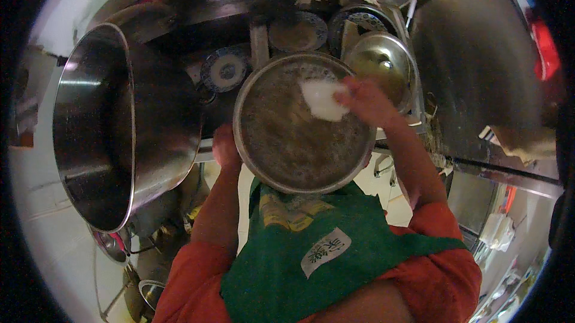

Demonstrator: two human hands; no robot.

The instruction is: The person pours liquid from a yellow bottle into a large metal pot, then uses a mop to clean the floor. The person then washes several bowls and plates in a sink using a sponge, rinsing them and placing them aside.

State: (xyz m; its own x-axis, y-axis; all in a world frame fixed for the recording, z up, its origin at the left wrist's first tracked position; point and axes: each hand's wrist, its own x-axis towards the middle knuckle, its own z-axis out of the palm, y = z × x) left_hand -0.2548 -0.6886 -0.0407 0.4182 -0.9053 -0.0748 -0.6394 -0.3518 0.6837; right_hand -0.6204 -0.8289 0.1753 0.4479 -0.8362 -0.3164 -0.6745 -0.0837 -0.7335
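A large, shallow round metal pan (pixel 287 130) with a dull, stained inside face is in front of my apron. My left hand (pixel 226 147) grips its left rim, the fingers mostly hidden behind the edge. A white cloth or pad (pixel 322 100), blurred, is pinched in my right hand (pixel 366 100) over the upper right of the pan's face. Whether it touches the metal I cannot tell. Just beyond the pan's right rim stands a shiny steel bowl (pixel 382 62), partly behind my right hand.
A big steel stockpot (pixel 130 130), tilted in view, stands at left. Blue-patterned plates (pixel 224 69) lie past the pan, with another patterned dish (pixel 298 31) and a stacked one (pixel 366 18) farther right. A steel panel (pixel 476 62) rises at right, with a brown cloth (pixel 523 143) there.
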